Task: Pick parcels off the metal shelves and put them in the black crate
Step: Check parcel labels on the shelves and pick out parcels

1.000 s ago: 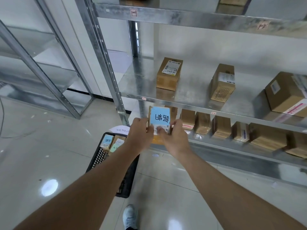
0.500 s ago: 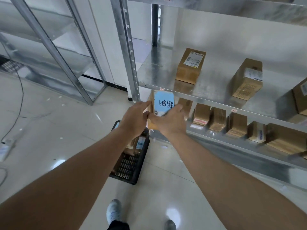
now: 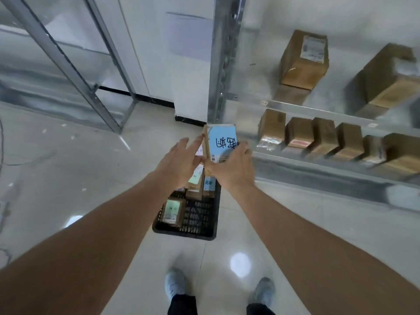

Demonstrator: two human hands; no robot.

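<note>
Right hand (image 3: 231,165) grips the parcel (image 3: 221,143): fingers curled round its lower right edge, thumb side under the barcode corner. Left hand (image 3: 179,161) is spread, fingers straight, fingertips touching the parcel's left cardboard edge, not wrapped around it. Parcel is a small brown box with a blue label and black handwriting, held upright and slightly tilted, label facing the person. It's in the air above the far end of the black crate (image 3: 188,231), which sits on the floor just beside the metal shelves (image 3: 318,164). Crate already has several boxes in it, one with a green label (image 3: 171,210) near the front. More brown boxes (image 3: 322,138) line the lower shelf to the right of the hands, well apart from the held parcel.
</note>
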